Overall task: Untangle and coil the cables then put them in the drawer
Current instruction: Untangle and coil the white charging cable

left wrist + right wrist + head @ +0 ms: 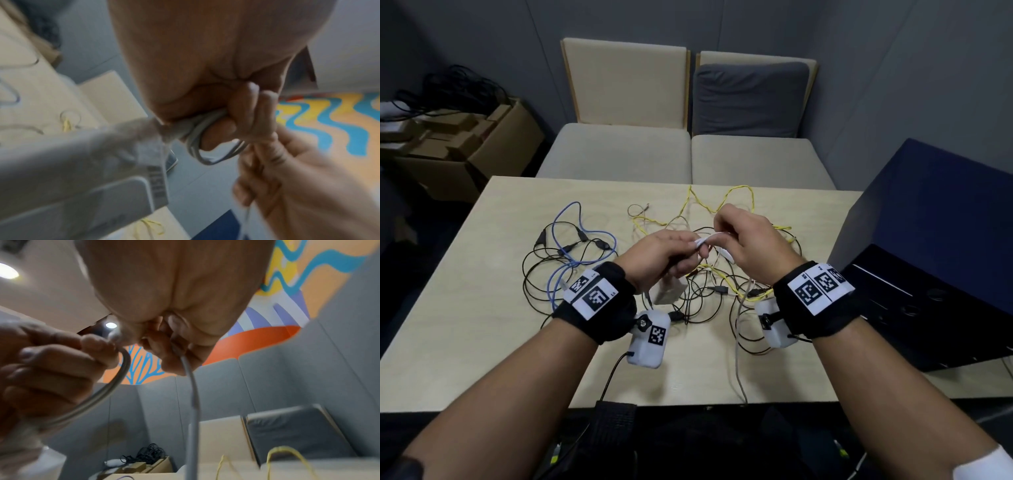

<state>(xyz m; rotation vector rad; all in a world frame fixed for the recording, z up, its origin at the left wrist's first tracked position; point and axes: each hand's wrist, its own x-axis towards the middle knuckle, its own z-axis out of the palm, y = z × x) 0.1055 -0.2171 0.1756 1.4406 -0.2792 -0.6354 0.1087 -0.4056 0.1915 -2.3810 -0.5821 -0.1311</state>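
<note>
Above the table's middle, both hands hold one white cable (709, 237). My left hand (681, 255) has its fingers curled round a small coil of that white cable (198, 146). A white adapter in a clear wrapper (669, 291) hangs below the coil, and it fills the lower left of the left wrist view as a blurred white adapter (82, 170). My right hand (722, 222) pinches the white cable (192, 386) a little further along, and the free length drops toward the table. On the table lie tangled black cables (541, 274), a blue cable (566, 219) and a yellow cable (722, 205).
A dark blue cabinet (935, 205) stands at the table's right, with a black open drawer (893, 308) in front of it. A grey cable (738, 363) runs to the wooden table's (465, 325) near edge. Two beige seats (688, 154) stand behind it, and a cardboard box (482, 144) sits far left.
</note>
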